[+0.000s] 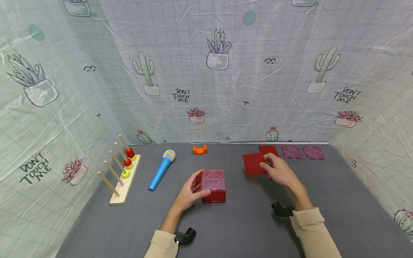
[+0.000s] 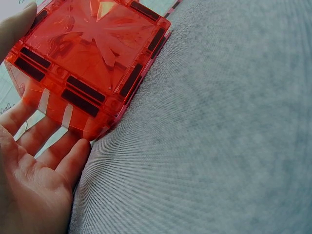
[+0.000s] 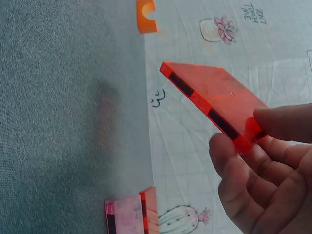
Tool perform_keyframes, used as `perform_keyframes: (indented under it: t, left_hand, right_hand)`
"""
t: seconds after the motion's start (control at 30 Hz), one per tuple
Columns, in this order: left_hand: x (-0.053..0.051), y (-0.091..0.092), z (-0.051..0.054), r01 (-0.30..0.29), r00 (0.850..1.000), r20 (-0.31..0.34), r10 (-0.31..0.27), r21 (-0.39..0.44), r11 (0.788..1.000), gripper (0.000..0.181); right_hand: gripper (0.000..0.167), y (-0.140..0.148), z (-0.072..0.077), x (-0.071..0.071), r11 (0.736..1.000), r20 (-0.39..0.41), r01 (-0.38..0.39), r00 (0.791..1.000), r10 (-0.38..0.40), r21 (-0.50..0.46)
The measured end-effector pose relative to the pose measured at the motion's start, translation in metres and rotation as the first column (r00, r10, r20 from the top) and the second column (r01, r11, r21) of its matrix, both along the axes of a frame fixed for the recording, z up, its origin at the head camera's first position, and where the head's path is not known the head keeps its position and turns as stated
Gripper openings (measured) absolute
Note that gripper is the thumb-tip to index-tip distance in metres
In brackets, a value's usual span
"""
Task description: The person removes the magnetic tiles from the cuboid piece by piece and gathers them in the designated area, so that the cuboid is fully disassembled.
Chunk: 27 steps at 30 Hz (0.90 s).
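My left hand (image 1: 188, 193) grips a small box of translucent magnetic tiles (image 1: 214, 184) on the table, its thumb at the front and its fingers along the left side. The box has red walls and a pinkish top. In the left wrist view, dark magnet strips line the edges of the red wall (image 2: 92, 44), and fingers (image 2: 73, 156) show against it. To the right, my right hand (image 1: 280, 171) pinches a square red magnetic tile (image 1: 253, 163) by one edge, above the table. The right wrist view shows this tile (image 3: 214, 92) tilted between thumb and fingers.
Behind the held tile lies another red tile (image 1: 268, 149), with two pink tiles (image 1: 292, 151) (image 1: 314, 152) beside it. An orange block (image 1: 200, 149) sits at the back. Leftward are a blue toy microphone (image 1: 161, 171) and a wooden peg board (image 1: 129, 182) with red and yellow beads.
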<state>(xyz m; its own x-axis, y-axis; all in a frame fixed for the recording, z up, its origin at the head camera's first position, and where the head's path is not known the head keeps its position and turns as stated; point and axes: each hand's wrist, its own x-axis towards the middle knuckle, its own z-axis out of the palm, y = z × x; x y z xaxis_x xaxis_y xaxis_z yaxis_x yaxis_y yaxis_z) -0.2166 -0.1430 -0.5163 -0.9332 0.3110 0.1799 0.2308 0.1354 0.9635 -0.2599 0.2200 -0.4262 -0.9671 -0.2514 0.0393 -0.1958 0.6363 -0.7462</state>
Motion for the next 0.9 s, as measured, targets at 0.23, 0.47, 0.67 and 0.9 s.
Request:
perform_keyframes:
  t: [0.23, 0.47, 0.67, 0.9]
  left_hand:
    - [0.000, 0.001, 0.000, -0.007, 1.000, 0.006, 0.007, -0.001, 1.000, 0.074]
    - [0.000, 0.000, -0.001, -0.013, 1.000, 0.002, 0.013, 0.000, 1.000, 0.074]
    - [-0.001, 0.000, -0.001, -0.016, 1.000, 0.003, 0.016, -0.004, 1.000, 0.075]
    - [0.001, 0.001, 0.000, -0.013, 1.000, 0.003, 0.013, -0.006, 1.000, 0.075]
  right_hand:
    - [0.041, 0.011, 0.005, 0.000, 0.997, -0.074, 0.070, 0.995, -0.068, 0.034]
    - [0.045, 0.022, 0.010, 0.002, 0.993, -0.090, 0.117, 0.989, -0.116, 0.007]
    - [0.045, 0.030, 0.012, 0.003, 0.988, -0.075, 0.152, 0.986, -0.152, -0.004]
    - [0.044, 0.039, 0.009, 0.002, 0.976, -0.131, 0.217, 0.968, -0.213, 0.021]
